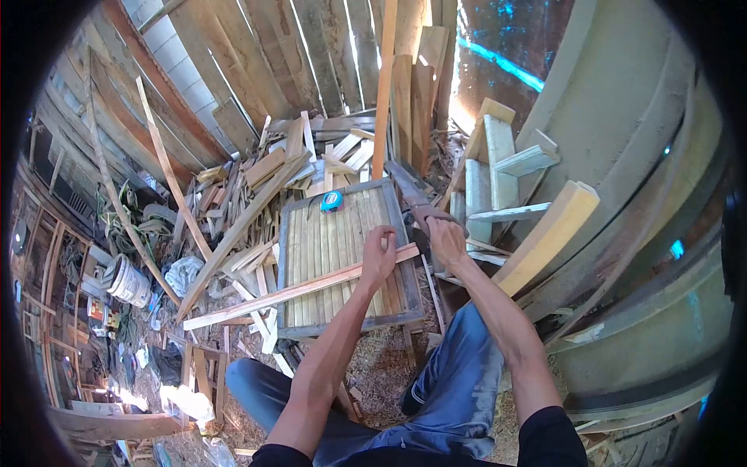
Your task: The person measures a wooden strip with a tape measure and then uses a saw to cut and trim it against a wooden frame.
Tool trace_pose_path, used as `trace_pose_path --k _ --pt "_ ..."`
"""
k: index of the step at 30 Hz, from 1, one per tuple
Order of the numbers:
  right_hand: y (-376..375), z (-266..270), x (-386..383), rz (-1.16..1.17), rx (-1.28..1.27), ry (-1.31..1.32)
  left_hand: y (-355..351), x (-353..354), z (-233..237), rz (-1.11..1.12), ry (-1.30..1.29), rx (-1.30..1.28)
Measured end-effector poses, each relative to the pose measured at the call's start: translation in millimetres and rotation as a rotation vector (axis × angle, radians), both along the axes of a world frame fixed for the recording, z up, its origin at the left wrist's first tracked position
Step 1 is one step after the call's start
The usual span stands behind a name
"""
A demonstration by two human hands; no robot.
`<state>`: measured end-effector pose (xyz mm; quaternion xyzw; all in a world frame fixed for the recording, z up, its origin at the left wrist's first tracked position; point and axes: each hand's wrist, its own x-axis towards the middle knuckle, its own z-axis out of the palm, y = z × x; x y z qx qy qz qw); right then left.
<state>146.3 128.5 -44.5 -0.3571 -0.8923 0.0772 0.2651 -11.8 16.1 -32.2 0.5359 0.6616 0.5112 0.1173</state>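
Observation:
My right hand [446,240] is closed around the dark handle of what looks like a handsaw [407,185], its blade slanting up and away to the left. My left hand [379,253] has its fingers curled together just past a long, pale wooden strip [303,289]; anything inside them is hidden. The strip runs under this hand, lying slantwise across a framed slatted panel [331,257] and sticking out past its left side. A blue tape measure [331,201] rests near the panel's far edge.
Offcuts [264,175] are heaped behind and left of the panel. A white bucket [128,282] is at the left. To the right stand a wooden step-like frame [498,175] and a thick beam [552,233]. Wood shavings cover the ground [373,366] by my knees.

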Motion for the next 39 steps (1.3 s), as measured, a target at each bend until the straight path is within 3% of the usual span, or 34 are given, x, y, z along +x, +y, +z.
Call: trace_pose_path --k 6,10,12,15,18,20,23,27,29,32,34,36,38,39 --pt "-23.0 120.4 10.9 -0.008 0.095 0.260 -22.5 4.8 13.6 -0.037 0.474 0.066" --pt "-53.9 198.6 5.5 -0.058 0.071 0.357 -44.1 -4.0 45.4 -0.100 0.331 -0.018" --pt "-66.5 226.2 -1.6 -0.055 0.137 0.457 -45.8 -13.1 61.3 -0.161 0.124 -0.044" --pt "-81.0 257.0 -3.9 -0.147 0.117 0.552 -54.1 -20.8 81.8 -0.190 0.309 0.052" --pt "-98.0 276.3 3.1 -0.193 0.109 0.602 -69.0 -26.3 96.2 -0.207 0.189 0.066" --pt "-100.6 274.5 11.7 -0.196 0.163 0.619 -80.2 -35.9 97.3 -0.174 0.280 0.101" --pt "-109.7 269.4 24.8 -0.271 -0.003 0.608 -88.7 -41.5 91.1 -0.258 0.257 0.242" --pt "-115.2 244.3 25.5 -0.308 -0.225 0.655 -94.0 -35.9 75.8 -0.337 0.255 0.176" --pt "-95.8 214.0 25.8 -0.327 -0.226 0.701 -95.3 -37.5 64.9 -0.243 0.594 0.008" --pt "-81.3 179.1 36.1 -0.388 -0.255 0.687 -101.0 -62.5 32.3 -0.194 0.606 -0.228" --pt "-74.0 152.0 40.0 -0.416 -0.287 0.719 -93.7 -81.8 -1.6 -0.279 0.446 -0.257" --pt "-62.9 134.9 35.9 -0.480 -0.372 0.726 -82.6 -90.4 -13.4 -0.259 0.440 -0.059" --pt "-53.4 123.0 28.4 -0.503 -0.354 0.656 -68.2 -75.1 -6.1 -0.286 0.432 -0.099" --pt "-49.1 124.0 25.9 -0.446 -0.471 0.742 -55.1 -64.3 -1.6 -0.313 0.450 -0.065"
